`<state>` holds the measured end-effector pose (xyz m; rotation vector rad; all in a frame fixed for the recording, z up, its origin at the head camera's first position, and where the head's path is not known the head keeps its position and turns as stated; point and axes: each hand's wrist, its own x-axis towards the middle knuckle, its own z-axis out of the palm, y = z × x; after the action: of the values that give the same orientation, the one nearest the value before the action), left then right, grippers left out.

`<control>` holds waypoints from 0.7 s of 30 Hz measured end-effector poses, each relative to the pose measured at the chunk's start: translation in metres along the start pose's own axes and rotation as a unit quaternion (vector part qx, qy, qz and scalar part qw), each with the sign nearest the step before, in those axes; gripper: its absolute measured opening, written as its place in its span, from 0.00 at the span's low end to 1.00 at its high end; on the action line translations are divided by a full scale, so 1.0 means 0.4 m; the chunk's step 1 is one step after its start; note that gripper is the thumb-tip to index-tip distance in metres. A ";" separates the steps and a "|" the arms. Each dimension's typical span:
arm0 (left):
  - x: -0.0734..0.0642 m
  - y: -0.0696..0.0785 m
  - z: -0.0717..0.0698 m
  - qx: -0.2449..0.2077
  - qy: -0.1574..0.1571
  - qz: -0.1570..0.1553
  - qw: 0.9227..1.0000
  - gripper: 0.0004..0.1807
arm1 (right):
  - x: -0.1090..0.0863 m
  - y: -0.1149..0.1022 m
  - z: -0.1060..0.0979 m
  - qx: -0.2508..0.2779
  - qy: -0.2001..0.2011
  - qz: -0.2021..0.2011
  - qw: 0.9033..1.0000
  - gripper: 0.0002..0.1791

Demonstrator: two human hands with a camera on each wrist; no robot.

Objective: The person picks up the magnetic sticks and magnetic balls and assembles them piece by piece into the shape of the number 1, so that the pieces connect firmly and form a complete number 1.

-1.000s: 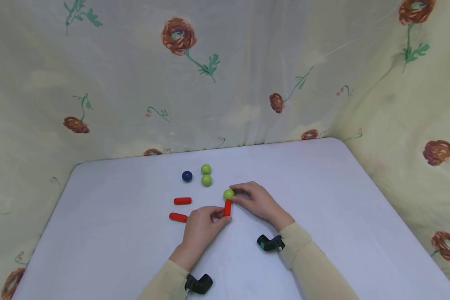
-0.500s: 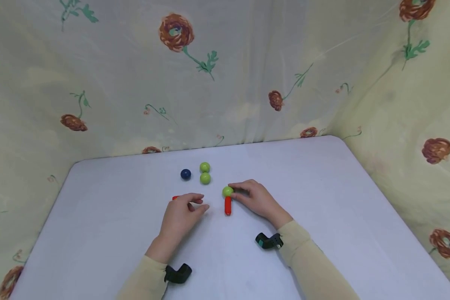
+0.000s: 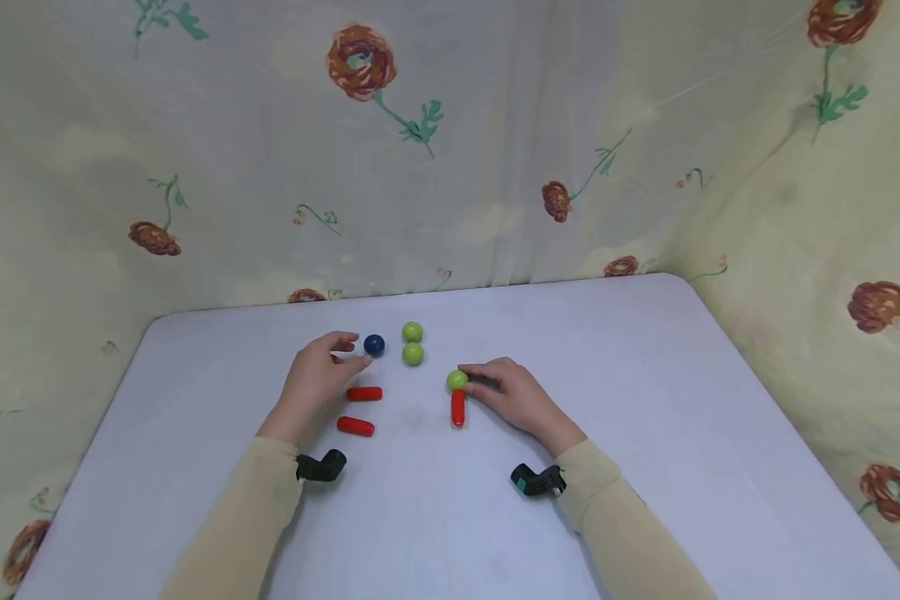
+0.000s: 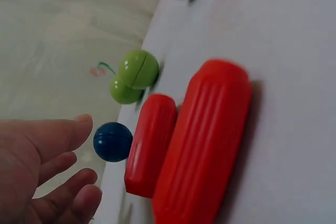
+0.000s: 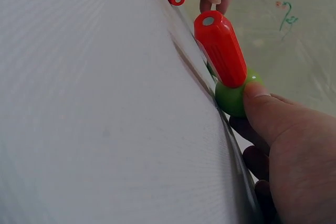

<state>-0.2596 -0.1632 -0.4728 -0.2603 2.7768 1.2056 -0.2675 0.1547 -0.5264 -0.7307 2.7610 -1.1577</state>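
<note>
My right hand pinches a glossy green ball between thumb and fingers. A ribbed red rod touches that ball and points toward me; its near end shows a silvery disc. My left hand reaches to a dark blue ball, thumb and fingers spread at its left side. In the left wrist view a small gap shows between the thumb and the blue ball. Below that hand lie two loose red rods, the farther rod and the nearer rod.
Two more green balls sit together right of the blue ball. Everything rests on a white-covered table with rounded far corners. A flower-patterned cloth hangs behind it and along the sides. Both wrists carry small black cameras.
My left hand has let go of the red rod at the green ball and moved left and away from me to the blue ball. My right hand has stayed on the green ball.
</note>
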 end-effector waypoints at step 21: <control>0.081 0.005 0.026 0.027 -0.053 -0.006 0.998 0.29 | -0.002 0.006 -0.004 0.000 0.000 0.001 1.000 0.23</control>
<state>-0.2914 -0.1579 -0.4838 -0.2007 2.7079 1.1061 -0.2679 0.1575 -0.5271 -0.7279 2.7626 -1.1568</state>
